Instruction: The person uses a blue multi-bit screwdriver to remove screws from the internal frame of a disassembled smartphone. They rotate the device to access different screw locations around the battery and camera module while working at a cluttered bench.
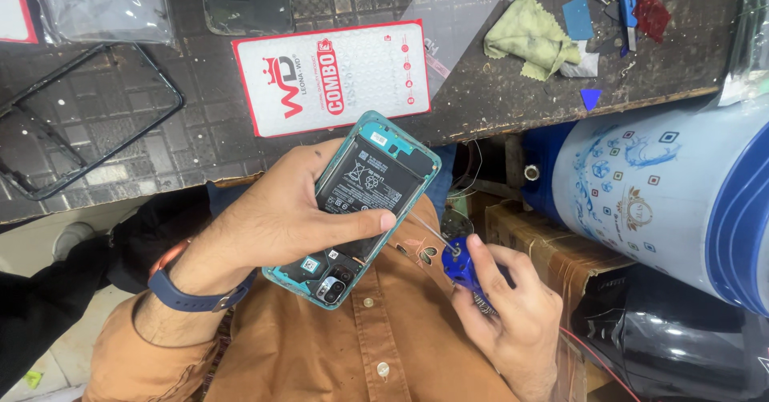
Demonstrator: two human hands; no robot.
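Observation:
My left hand (272, 218) grips an opened smartphone (360, 186) with a teal frame, its back cover off and the black battery showing; my thumb lies across the battery. The phone's camera end points toward my chest. My right hand (513, 314) holds a blue-handled screwdriver (462, 267) just right of the phone, its thin metal shaft slanting up-left toward the phone's lower edge. A dark blue watch band is on my left wrist. I wear an orange-brown buttoned shirt.
On the dark workbench (513, 98) lie a red-bordered white package (332, 78), a clear screen protector (456, 10), a black phone frame (88, 122), a yellow-green cloth (529, 34) and small tools. A large blue-and-white water cooler (665, 186) and a cardboard box (545, 246) stand at right.

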